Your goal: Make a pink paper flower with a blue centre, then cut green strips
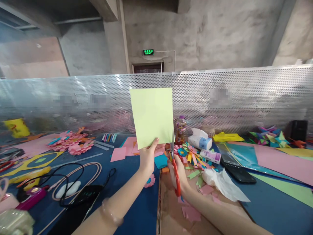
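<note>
Now left hand (147,158) holds paper (153,117), right hand (181,173) scissors (175,168).

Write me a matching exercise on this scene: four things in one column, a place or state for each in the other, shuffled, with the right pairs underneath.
Things
1. Sheet of paper
2. Scissors
3. Bottle
4. Exit sign

Places and states
A. Standing on the table, topped with a purple cap
B. Held in the right hand
C. Lit up green, high on the wall
D. Held up by its lower edge in the left hand

Right pairs: 1-D, 2-B, 3-A, 4-C
</note>
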The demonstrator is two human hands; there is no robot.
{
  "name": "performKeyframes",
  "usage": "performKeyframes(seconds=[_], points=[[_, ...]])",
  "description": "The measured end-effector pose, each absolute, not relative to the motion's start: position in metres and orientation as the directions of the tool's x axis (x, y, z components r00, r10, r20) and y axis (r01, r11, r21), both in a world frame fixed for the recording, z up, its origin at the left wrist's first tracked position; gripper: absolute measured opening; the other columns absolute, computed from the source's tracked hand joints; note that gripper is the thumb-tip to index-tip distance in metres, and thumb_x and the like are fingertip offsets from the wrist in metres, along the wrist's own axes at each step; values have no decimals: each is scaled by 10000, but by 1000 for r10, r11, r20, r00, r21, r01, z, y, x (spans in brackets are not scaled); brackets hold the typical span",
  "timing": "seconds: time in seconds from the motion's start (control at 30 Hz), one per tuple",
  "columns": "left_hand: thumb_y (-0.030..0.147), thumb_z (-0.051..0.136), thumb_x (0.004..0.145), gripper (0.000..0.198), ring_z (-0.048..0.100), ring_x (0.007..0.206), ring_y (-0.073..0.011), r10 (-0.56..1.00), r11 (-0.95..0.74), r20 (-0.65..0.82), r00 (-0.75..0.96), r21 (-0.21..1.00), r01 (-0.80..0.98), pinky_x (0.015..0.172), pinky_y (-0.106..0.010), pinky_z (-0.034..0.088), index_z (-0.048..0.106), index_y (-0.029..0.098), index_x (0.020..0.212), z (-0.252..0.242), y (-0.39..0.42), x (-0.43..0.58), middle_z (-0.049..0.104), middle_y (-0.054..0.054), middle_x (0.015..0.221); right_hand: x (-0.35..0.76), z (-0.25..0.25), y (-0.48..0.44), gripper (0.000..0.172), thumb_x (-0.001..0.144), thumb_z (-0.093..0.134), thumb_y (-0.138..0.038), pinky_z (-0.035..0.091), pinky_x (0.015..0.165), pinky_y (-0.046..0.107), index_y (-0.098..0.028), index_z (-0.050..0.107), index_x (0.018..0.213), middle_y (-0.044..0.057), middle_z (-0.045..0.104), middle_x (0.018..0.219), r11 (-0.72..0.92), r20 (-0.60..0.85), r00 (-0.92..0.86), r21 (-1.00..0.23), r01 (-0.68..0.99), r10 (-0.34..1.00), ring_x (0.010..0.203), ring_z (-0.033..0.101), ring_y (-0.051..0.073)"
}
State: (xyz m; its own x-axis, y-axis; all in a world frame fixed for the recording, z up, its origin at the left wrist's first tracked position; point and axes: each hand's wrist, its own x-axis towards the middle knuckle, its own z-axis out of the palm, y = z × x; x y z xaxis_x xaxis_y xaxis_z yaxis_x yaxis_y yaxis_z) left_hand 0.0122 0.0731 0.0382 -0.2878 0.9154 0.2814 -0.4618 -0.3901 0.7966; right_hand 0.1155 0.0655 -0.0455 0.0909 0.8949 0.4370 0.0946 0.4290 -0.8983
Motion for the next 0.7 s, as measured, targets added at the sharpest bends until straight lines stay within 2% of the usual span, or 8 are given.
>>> performKeyframes(seconds=[0.17,0.37,0.7], points=[[272,745,644,279,692,675,-221,916,-388,278,-290,802,-455,668,-346,587,642,94,833,37,74,13,715,-92,807,115,-46,65,97,794,456,-284,393,668,272,-202,480,839,-15,481,755,433,441,92,-896,93,893,707,456,147],[252,739,657,316,690,647,-217,902,-423,318,-293,790,-443,613,-328,592,629,102,913,37,72,13,713,-71,772,116,-43,62,69,782,455,-259,387,670,270,-205,471,821,-14,477,760,433,441,96,-896,92,892,705,444,143],[279,740,651,291,692,661,-223,910,-395,278,-308,807,-439,667,-346,590,665,85,854,38,73,11,718,-94,778,114,-44,67,73,782,451,-270,365,603,255,-199,462,794,-30,455,690,415,426,101,-903,111,899,650,435,139]])
